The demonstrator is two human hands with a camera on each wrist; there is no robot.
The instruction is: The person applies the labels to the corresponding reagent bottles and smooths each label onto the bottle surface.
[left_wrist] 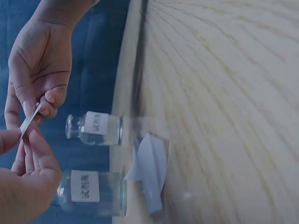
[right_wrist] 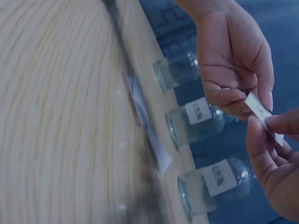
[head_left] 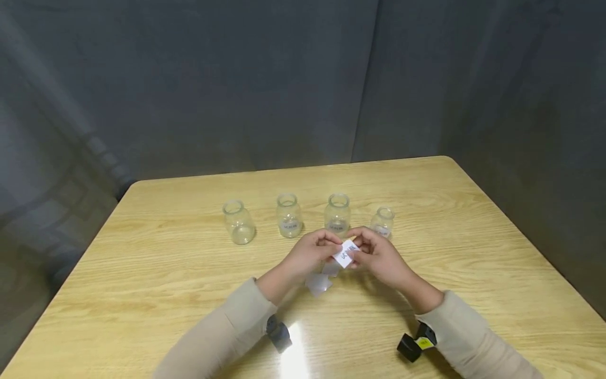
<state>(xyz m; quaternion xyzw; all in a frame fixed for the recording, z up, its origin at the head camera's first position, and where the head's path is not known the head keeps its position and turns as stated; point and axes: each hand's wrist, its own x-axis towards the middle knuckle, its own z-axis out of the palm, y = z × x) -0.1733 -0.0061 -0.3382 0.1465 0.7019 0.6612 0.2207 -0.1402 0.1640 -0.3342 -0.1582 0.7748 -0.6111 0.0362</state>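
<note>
A small white label (head_left: 346,253) with dark handwriting-like characters is held between both hands. My left hand (head_left: 314,253) pinches its left edge between thumb and fingers. From the other side, my right hand (head_left: 381,259) pinches it too, as the right wrist view shows with the label (right_wrist: 262,114) tilted. Just beyond the hands stand glass jars with white labels: one left of centre (head_left: 289,218), one in the middle (head_left: 337,213) and a smaller one (head_left: 382,221) partly behind my right hand. No label shows on the leftmost jar (head_left: 240,225).
Loose pieces of pale paper (head_left: 318,284) lie on the wooden table (head_left: 165,263) below the hands, some curled up. A dark grey curtain (head_left: 236,89) hangs behind the table's far edge. Each wrist carries a black camera mount.
</note>
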